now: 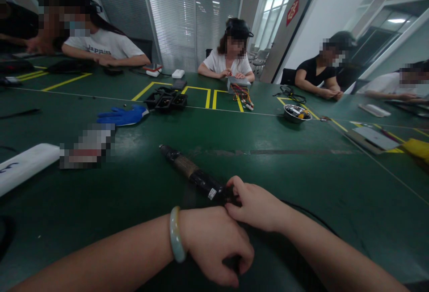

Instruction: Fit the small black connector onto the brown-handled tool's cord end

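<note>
A black electric screwdriver (191, 170) wrapped in tape lies slantwise on the green table, its narrow tip pointing to the far left. A small white label is stuck near its rear end. There my right hand (253, 202) pinches it between thumb and fingers, where the black cable (311, 216) begins. My left hand (214, 243), with a pale green bangle (176, 234) on the wrist, is closed just in front of the right one, and the two overlap. Whatever is inside its curled fingers is hidden from me.
A blue glove (122, 115) lies to the left, beyond a white case (28, 162). Black trays (166, 99) and a metal bowl (297, 113) with small parts stand farther back. Across the table a person (228, 57) handles a grey box with coloured wires (238, 85); other people sit around.
</note>
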A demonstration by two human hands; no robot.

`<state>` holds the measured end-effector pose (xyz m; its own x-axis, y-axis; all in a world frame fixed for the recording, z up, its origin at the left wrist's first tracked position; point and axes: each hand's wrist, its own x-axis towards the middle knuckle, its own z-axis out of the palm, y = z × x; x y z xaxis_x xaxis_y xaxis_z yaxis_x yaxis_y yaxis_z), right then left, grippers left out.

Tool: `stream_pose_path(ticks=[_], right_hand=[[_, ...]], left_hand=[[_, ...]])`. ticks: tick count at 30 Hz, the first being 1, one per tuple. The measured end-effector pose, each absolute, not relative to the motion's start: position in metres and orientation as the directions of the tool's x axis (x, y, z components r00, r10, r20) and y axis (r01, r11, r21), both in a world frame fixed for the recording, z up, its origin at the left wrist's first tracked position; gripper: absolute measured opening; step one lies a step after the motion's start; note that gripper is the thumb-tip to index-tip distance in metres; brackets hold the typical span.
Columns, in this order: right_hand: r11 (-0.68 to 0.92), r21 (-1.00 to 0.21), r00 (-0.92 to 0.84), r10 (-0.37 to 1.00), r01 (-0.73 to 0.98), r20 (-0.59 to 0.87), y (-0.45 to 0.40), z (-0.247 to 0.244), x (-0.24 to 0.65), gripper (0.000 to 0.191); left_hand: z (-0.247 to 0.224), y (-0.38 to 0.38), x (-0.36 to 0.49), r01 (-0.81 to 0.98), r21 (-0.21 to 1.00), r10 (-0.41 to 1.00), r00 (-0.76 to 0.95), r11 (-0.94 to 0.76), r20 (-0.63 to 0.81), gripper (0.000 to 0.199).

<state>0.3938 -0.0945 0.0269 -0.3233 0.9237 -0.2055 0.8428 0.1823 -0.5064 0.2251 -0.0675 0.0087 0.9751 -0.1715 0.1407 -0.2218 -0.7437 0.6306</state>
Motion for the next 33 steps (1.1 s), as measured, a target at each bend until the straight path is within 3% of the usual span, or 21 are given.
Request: stream_pose_path(ticks=[8, 19, 26, 29, 33], right_hand=[[0.256, -0.335, -0.325, 0.930, 0.907, -0.170, -0.093, 0.024, 0.387, 0.028], [0.174, -0.401, -0.271, 0.942, 0.899, -0.199, -0.076, 0.026, 0.416, 0.023], [-0.107, -0.460, -0.054, 0.945, 0.881, -0.323, -0.096, 0.022, 0.537, 0.029], [-0.303, -0.470, 0.138, 0.926, 0.829, -0.352, -0.129, 0.015, 0.621, 0.034], [-0.507, -0.494, 0.442, 0.861, 0.706, -0.252, -0.182, 0.011, 0.728, 0.035]], left_hand=[[0.011, -0.068, 0.226, -0.221, 0.636, -0.178, 0.975, -0.740, 0.132, 0.019], [0.011, -0.066, 0.225, -0.214, 0.615, -0.175, 0.977, -0.759, 0.124, 0.019], [0.009, -0.065, 0.224, -0.225, 0.616, -0.183, 0.974, -0.754, 0.132, 0.018], [0.007, -0.065, 0.225, -0.226, 0.621, -0.184, 0.974, -0.751, 0.133, 0.018], [0.005, -0.066, 0.226, -0.211, 0.625, -0.166, 0.978, -0.752, 0.129, 0.017]])
